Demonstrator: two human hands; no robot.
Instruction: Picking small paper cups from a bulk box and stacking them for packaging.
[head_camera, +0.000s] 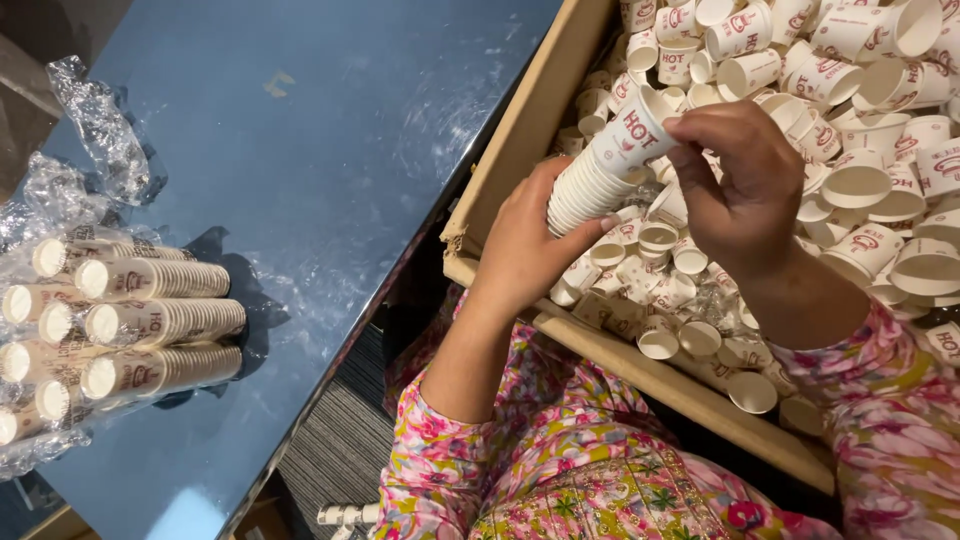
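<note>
The person is in the middle of nesting loose paper cups into a stack. The left hand (525, 245) is wrapped around the stack of cups (600, 170), held tilted above the cardboard box (500, 150), while the right hand (735, 190) pinches the rim of the top cup (640, 120), seating it. The next move seems to call for pressing that cup home, then picking another from the loose cups (850, 120). Wrapped cup sleeves (150, 320) lie on the blue table (330, 150).
</note>
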